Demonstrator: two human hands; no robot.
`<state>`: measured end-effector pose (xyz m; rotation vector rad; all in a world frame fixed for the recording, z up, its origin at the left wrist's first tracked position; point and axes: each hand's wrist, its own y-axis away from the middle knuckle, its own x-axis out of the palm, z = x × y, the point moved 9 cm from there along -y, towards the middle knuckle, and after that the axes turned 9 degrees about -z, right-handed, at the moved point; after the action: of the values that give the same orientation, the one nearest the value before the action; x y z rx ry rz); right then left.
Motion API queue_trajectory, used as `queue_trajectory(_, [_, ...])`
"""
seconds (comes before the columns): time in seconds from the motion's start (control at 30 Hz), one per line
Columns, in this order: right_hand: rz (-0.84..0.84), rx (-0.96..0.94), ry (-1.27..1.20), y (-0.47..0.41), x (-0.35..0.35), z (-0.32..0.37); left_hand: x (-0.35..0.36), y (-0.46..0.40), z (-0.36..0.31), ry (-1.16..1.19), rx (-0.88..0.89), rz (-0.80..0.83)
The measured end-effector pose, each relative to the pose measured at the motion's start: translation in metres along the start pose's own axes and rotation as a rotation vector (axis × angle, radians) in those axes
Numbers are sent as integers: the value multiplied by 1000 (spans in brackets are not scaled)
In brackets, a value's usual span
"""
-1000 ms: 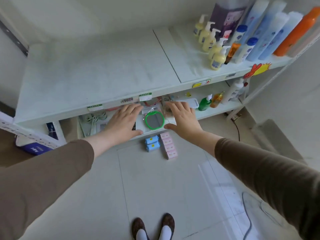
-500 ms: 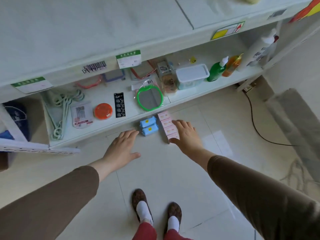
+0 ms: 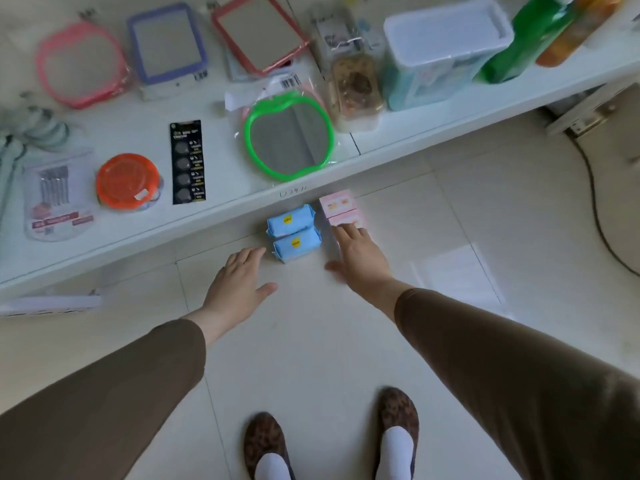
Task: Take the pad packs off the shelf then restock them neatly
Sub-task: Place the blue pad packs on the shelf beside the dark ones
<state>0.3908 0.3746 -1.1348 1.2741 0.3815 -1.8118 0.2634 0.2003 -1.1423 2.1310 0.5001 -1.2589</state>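
Two blue pad packs [image 3: 293, 233] with yellow stickers lie side by side on the tiled floor, just in front of the low white shelf [image 3: 221, 206]. To their right runs a row of pink pad packs [image 3: 341, 211], partly hidden under my right hand [image 3: 360, 259], whose straight fingers lie over the nearer packs. My left hand [image 3: 239, 284] hovers with fingers spread just left of the blue packs, holding nothing.
On the shelf lie a green apple-shaped mirror [image 3: 289, 138], a battery card [image 3: 188, 162], an orange-lidded jar [image 3: 127, 181], framed mirrors, a white box [image 3: 440, 51] and a green bottle [image 3: 516, 39]. A black cable [image 3: 594, 206] crosses the floor at right. My feet stand below.
The view has dropped closer to the floor. Both hands have come down from the shelf edge towards the packs; the right hand now lies over the pink row.
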Motion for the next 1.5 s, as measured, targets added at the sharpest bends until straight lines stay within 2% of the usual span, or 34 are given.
queue_trajectory(0.2, [4, -6, -70, -39, 73, -24, 49, -58, 31, -16, 5, -59])
queue_trajectory(0.4, [-10, -29, -93, -68, 116, -30, 70, -109, 45, 25, 41, -113])
queue_trajectory(0.57, [-3, -45, -96, -80, 140, -34, 88, -136, 51, 28, 47, -65])
queue_trajectory(0.8, [-2, -97, 41, -86, 156, -37, 101, -165, 49, 56, 50, -20])
queue_trajectory(0.93, [31, -87, -1, -81, 169, -39, 115, -177, 48, 81, 24, 33])
queue_trajectory(1.1, [56, -100, -57, -66, 180, -42, 117, -184, 46, 144, -20, -63])
queue_trajectory(1.3, [107, 15, -238, -37, 157, -62, 101, -163, 43, 156, -58, -101])
queue_trajectory(1.5, [158, 32, -262, 8, 66, -66, 51, -90, 30, 168, -117, -80])
